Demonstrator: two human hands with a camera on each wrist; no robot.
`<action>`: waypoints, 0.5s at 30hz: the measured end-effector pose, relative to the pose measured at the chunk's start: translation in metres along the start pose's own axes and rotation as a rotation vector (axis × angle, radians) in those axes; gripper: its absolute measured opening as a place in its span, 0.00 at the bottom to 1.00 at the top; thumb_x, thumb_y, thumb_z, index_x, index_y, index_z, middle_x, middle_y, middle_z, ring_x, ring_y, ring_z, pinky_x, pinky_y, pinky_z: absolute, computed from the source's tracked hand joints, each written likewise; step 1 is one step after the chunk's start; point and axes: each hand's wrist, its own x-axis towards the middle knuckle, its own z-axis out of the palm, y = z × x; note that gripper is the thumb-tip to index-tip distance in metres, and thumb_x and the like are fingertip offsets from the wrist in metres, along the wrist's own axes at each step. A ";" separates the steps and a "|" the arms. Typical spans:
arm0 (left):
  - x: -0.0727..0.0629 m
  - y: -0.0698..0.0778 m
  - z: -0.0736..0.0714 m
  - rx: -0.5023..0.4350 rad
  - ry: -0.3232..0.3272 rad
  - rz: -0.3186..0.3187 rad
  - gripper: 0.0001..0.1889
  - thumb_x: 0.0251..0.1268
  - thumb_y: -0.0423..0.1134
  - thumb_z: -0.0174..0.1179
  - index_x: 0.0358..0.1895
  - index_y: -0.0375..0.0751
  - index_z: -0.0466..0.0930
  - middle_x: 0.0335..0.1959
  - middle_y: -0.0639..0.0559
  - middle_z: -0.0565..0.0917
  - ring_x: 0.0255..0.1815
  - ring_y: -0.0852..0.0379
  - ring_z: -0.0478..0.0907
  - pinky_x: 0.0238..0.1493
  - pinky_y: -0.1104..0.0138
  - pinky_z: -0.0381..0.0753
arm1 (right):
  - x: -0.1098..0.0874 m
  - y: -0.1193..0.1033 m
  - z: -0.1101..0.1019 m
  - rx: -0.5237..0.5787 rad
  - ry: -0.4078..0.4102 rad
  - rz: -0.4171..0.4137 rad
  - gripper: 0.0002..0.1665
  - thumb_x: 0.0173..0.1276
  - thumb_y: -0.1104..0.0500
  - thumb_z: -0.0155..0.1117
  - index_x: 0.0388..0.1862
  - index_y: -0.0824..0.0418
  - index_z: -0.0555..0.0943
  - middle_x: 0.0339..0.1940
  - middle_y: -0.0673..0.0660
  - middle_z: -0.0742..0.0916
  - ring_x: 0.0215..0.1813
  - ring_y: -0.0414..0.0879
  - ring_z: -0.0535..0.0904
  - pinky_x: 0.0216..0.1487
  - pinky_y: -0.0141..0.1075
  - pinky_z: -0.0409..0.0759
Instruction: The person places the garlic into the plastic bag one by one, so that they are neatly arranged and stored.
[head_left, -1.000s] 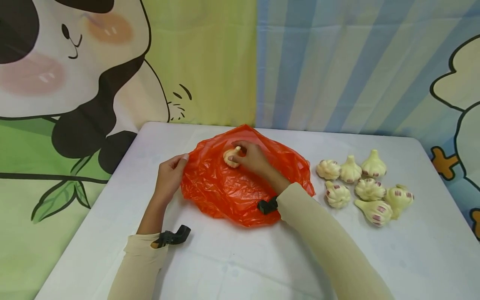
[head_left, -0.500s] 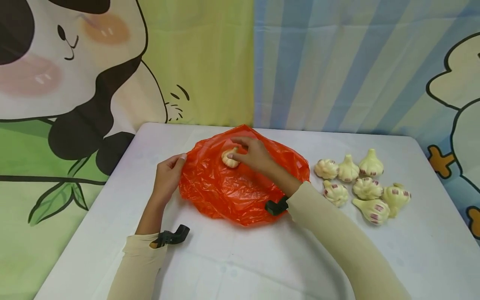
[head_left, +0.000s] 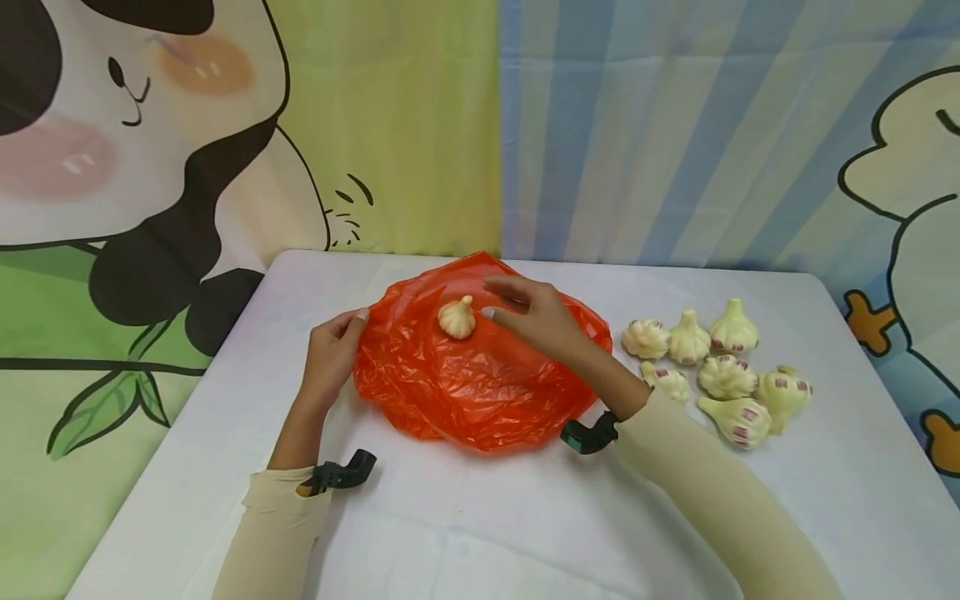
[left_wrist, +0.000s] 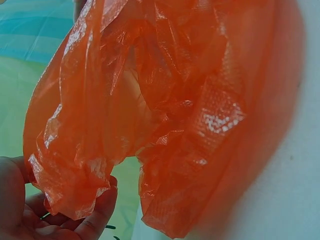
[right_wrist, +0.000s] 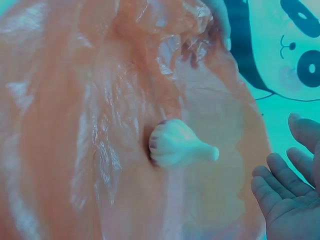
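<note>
Already we have one garlic bulb (head_left: pixel 457 318) on the red bag (head_left: pixel 480 400), seven bulbs (head_left: pixel 727 377) left; our left hand (head_left: pixel 332 346) grips plastic, right hand (head_left: pixel 540 321) spread, empty.

Garlic bulb (head_left: pixel 457 318) on red bag (head_left: pixel 483 396)

no readable text, labels, brands, numbers or signs in any of the 3 views
</note>
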 end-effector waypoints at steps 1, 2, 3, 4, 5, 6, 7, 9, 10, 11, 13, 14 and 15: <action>0.000 0.000 0.000 0.003 -0.002 -0.002 0.32 0.72 0.62 0.48 0.63 0.39 0.77 0.57 0.47 0.79 0.53 0.52 0.75 0.54 0.64 0.77 | -0.003 -0.001 -0.002 0.005 -0.006 0.006 0.29 0.67 0.56 0.68 0.65 0.62 0.75 0.62 0.55 0.79 0.65 0.50 0.73 0.58 0.39 0.76; 0.000 0.000 0.000 0.006 -0.004 -0.004 0.32 0.72 0.62 0.47 0.63 0.39 0.77 0.57 0.46 0.79 0.53 0.52 0.75 0.55 0.64 0.77 | -0.005 -0.003 -0.005 0.009 -0.013 0.010 0.29 0.67 0.56 0.68 0.65 0.62 0.75 0.62 0.55 0.79 0.65 0.51 0.73 0.57 0.39 0.76; 0.001 -0.001 -0.001 0.008 -0.004 -0.004 0.32 0.72 0.62 0.47 0.63 0.39 0.76 0.57 0.46 0.79 0.53 0.52 0.75 0.55 0.64 0.77 | -0.008 -0.005 -0.007 0.012 -0.022 0.012 0.29 0.67 0.56 0.68 0.65 0.62 0.76 0.62 0.55 0.79 0.65 0.51 0.73 0.56 0.39 0.77; 0.001 -0.001 -0.001 0.009 -0.004 -0.006 0.32 0.71 0.62 0.47 0.63 0.39 0.76 0.57 0.46 0.79 0.53 0.51 0.75 0.54 0.64 0.77 | -0.010 -0.007 -0.009 0.011 -0.029 0.011 0.29 0.66 0.55 0.68 0.65 0.62 0.76 0.62 0.54 0.80 0.64 0.51 0.74 0.55 0.38 0.77; 0.001 -0.001 -0.001 0.008 -0.002 -0.011 0.32 0.71 0.62 0.48 0.63 0.40 0.77 0.56 0.46 0.80 0.53 0.52 0.75 0.54 0.65 0.77 | -0.013 -0.009 -0.011 0.017 -0.039 0.009 0.29 0.67 0.55 0.68 0.65 0.61 0.76 0.62 0.55 0.80 0.64 0.51 0.75 0.55 0.38 0.78; 0.001 -0.002 -0.001 0.007 -0.002 -0.012 0.32 0.71 0.63 0.48 0.63 0.40 0.77 0.56 0.46 0.80 0.52 0.52 0.75 0.53 0.65 0.78 | -0.015 -0.011 -0.013 0.019 -0.049 0.003 0.28 0.67 0.56 0.68 0.64 0.62 0.76 0.62 0.56 0.80 0.63 0.50 0.75 0.55 0.38 0.78; 0.001 -0.002 -0.001 0.005 0.000 -0.013 0.33 0.71 0.63 0.48 0.63 0.40 0.77 0.56 0.46 0.80 0.52 0.52 0.75 0.53 0.66 0.78 | -0.018 -0.014 -0.015 0.019 -0.056 0.003 0.28 0.67 0.56 0.68 0.64 0.61 0.76 0.62 0.55 0.80 0.63 0.48 0.76 0.54 0.37 0.78; 0.001 -0.003 -0.001 0.001 0.003 -0.015 0.33 0.70 0.63 0.48 0.63 0.40 0.77 0.56 0.47 0.80 0.52 0.52 0.75 0.52 0.67 0.78 | -0.023 -0.019 -0.020 0.018 -0.071 -0.001 0.27 0.67 0.57 0.67 0.64 0.62 0.76 0.61 0.55 0.80 0.61 0.46 0.77 0.54 0.37 0.78; 0.001 -0.002 -0.001 0.003 0.002 -0.020 0.33 0.70 0.63 0.48 0.63 0.40 0.76 0.56 0.47 0.79 0.52 0.52 0.75 0.53 0.66 0.78 | -0.026 -0.020 -0.023 0.015 -0.076 -0.007 0.27 0.67 0.57 0.67 0.64 0.62 0.76 0.61 0.57 0.80 0.60 0.46 0.77 0.54 0.36 0.78; 0.001 -0.002 -0.001 0.005 0.002 -0.022 0.33 0.71 0.63 0.48 0.63 0.40 0.76 0.57 0.46 0.79 0.52 0.52 0.75 0.53 0.66 0.77 | -0.029 -0.022 -0.025 0.009 -0.078 -0.009 0.27 0.67 0.58 0.67 0.64 0.62 0.76 0.60 0.57 0.81 0.60 0.45 0.78 0.53 0.36 0.79; 0.001 0.000 -0.001 0.009 0.004 -0.021 0.33 0.71 0.63 0.47 0.64 0.39 0.76 0.57 0.46 0.79 0.53 0.52 0.75 0.54 0.65 0.77 | -0.036 -0.023 -0.031 0.002 -0.080 -0.013 0.26 0.67 0.59 0.67 0.64 0.62 0.76 0.60 0.56 0.81 0.60 0.46 0.78 0.53 0.36 0.79; 0.001 0.001 -0.002 0.013 0.004 -0.021 0.33 0.71 0.63 0.47 0.64 0.39 0.76 0.57 0.46 0.79 0.53 0.52 0.75 0.54 0.64 0.77 | -0.039 -0.024 -0.034 0.003 -0.078 -0.018 0.26 0.67 0.60 0.67 0.63 0.63 0.76 0.60 0.56 0.81 0.60 0.46 0.78 0.52 0.36 0.79; 0.001 0.002 -0.002 0.016 0.004 -0.021 0.33 0.71 0.63 0.47 0.64 0.39 0.76 0.58 0.46 0.79 0.54 0.52 0.75 0.55 0.64 0.77 | -0.043 -0.024 -0.037 0.006 -0.078 -0.019 0.26 0.66 0.60 0.68 0.63 0.63 0.77 0.60 0.56 0.81 0.59 0.46 0.78 0.52 0.36 0.79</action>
